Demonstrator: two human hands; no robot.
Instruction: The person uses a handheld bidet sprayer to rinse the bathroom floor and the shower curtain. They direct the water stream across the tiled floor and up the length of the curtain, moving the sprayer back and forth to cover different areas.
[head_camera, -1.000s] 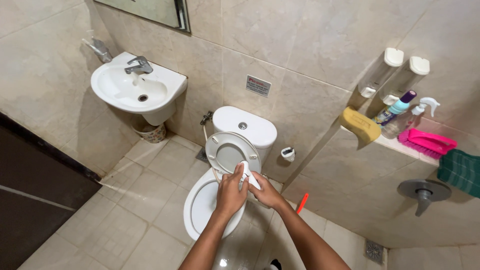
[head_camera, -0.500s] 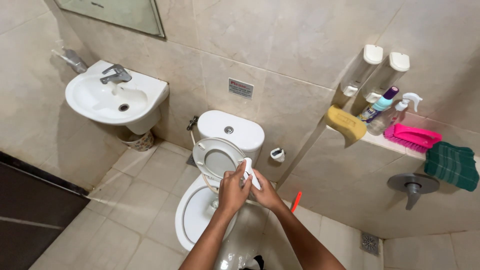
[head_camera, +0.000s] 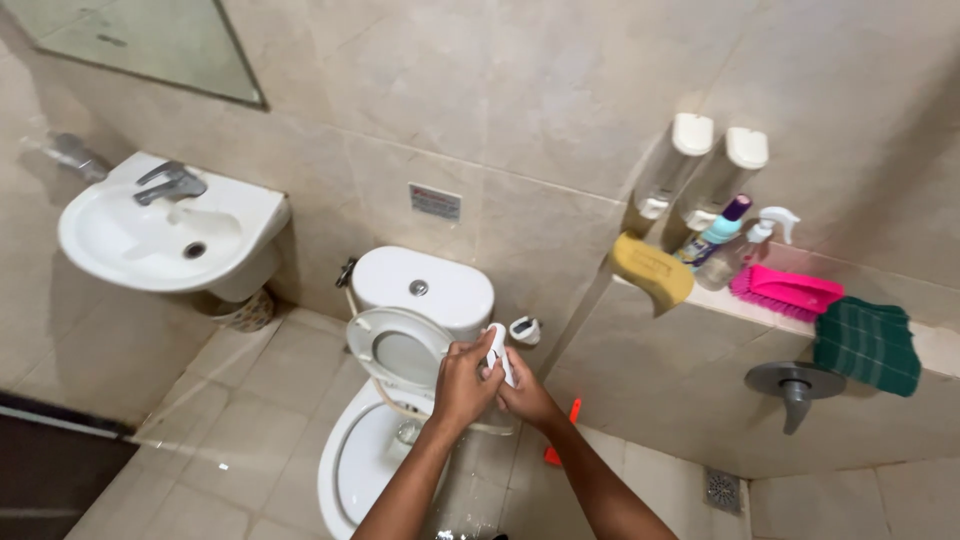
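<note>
A white spray nozzle (head_camera: 498, 352) is gripped by the closed fingers of the left hand (head_camera: 462, 385) and right hand (head_camera: 527, 395); the toilet (head_camera: 385, 400) is seen at 9 o'clock.

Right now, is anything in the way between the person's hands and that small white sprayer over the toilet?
No. Both hands already grip the white sprayer: the left hand wraps it from the left side, the right hand from the right. Nothing visible sits between them. The open toilet bowl lies directly below.
</note>
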